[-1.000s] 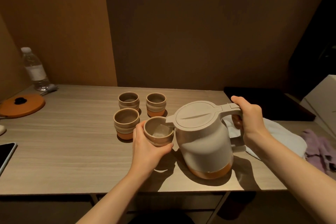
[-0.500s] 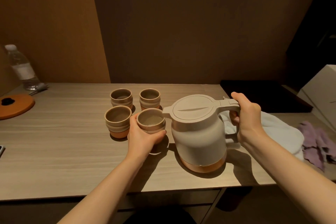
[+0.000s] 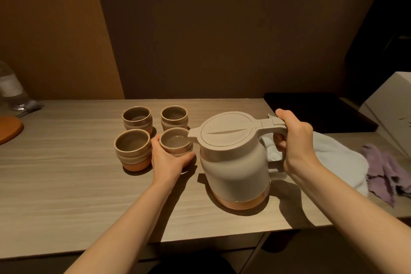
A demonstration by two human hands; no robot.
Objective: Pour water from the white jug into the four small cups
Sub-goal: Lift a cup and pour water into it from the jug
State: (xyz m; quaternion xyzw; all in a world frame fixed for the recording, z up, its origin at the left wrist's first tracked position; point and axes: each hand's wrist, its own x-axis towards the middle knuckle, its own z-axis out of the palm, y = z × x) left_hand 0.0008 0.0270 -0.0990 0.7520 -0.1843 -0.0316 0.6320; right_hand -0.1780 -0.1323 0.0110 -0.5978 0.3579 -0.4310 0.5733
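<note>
The white jug (image 3: 235,160), with a shut lid and an orange base, stands upright on the wooden table (image 3: 66,180). My right hand (image 3: 295,140) grips its handle. The spout reaches over the rim of the front right cup (image 3: 175,143), which my left hand (image 3: 166,160) holds from the near side. That cup has a little water in it. The front left cup (image 3: 132,151) stands beside my left hand. Behind them are the back left cup (image 3: 137,118) and the back right cup (image 3: 174,117). Whether those hold water I cannot tell.
A white cloth (image 3: 338,153) and a purple cloth (image 3: 387,173) lie right of the jug. A dark tray (image 3: 315,111) sits at the back right, beside a white box (image 3: 395,104). A water bottle (image 3: 11,89) and an orange round board (image 3: 9,129) are at the far left.
My left hand has carried the front right cup back toward the other cups and lowered it. The jug has tipped back upright and settled on the table, my right hand still on its handle.
</note>
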